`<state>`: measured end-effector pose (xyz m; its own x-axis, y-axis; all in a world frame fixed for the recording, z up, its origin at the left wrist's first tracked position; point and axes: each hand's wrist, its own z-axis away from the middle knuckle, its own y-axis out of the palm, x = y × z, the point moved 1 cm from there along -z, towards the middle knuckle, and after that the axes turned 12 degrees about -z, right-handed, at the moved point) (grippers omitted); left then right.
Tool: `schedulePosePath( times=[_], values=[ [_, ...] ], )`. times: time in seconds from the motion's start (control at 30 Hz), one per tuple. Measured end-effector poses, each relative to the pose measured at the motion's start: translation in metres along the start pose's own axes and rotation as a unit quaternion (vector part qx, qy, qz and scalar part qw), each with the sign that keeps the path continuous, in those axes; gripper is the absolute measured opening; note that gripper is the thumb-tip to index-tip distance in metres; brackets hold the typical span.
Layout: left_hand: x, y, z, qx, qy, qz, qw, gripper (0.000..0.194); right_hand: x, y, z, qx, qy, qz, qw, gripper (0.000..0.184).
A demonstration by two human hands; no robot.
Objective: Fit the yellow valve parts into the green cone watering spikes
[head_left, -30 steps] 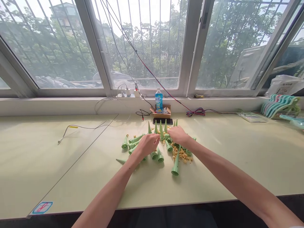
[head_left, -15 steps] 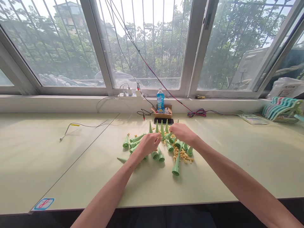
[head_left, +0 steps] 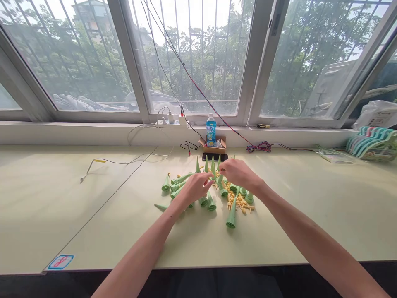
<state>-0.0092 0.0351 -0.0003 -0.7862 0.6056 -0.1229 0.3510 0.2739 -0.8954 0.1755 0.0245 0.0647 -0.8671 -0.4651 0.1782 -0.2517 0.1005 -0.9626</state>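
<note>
Green cones and small yellow pegs lie jumbled in the middle of the table. My right hand (head_left: 237,172) is closed, its fingertips pinching the narrow end of a green cone (head_left: 220,179). To its left, my left hand (head_left: 198,185) hovers over the pile, thumb and fingers apart, with nothing visible between them. Several cones stand upright behind the hands, such as this green cone (head_left: 197,165). Nearer the front lies another green cone (head_left: 231,218), beside a heap of yellow pegs (head_left: 240,203). My left hand and forearm hide some of the cones.
A blue bottle (head_left: 211,131) stands in a small cardboard box (head_left: 214,149), with a dark phone (head_left: 215,157) before it. Coiled cables (head_left: 260,146) lie along the back wall. Green hangers (head_left: 370,144) are at the far right; a white cable (head_left: 108,161) crosses the table's left.
The right fingers have shifted slightly left, and the cone below them is more upright. My left thumb has parted from its fingers. The whole view has shifted a little.
</note>
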Motion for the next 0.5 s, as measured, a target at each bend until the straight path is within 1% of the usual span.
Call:
schedulePosePath(
  times=[0.17, 0.23, 0.33, 0.43, 0.5],
  values=[
    [-0.005, -0.002, 0.001, 0.021, 0.019, -0.007, 1.0, 0.022, -0.001, -0.004, -0.005, -0.019, 0.028, 0.004, 0.999, 0.023],
    [-0.009, -0.003, 0.001, 0.041, 0.043, 0.001, 0.998, 0.025, -0.002, -0.006, -0.006, -0.025, 0.038, 0.002, 0.999, 0.024],
    [-0.016, -0.004, 0.003, 0.061, 0.072, 0.003, 0.996, 0.028, -0.004, -0.01, -0.008, -0.052, 0.054, 0.002, 0.997, 0.026],
    [-0.022, -0.003, 0.005, 0.08, 0.085, -0.001, 0.993, 0.034, -0.008, -0.011, -0.013, -0.077, 0.069, 0.009, 0.995, 0.027],
    [-0.024, -0.003, 0.006, 0.098, 0.088, 0.002, 0.991, 0.037, -0.011, -0.008, -0.017, -0.077, 0.074, 0.017, 0.994, 0.027]
  ],
)
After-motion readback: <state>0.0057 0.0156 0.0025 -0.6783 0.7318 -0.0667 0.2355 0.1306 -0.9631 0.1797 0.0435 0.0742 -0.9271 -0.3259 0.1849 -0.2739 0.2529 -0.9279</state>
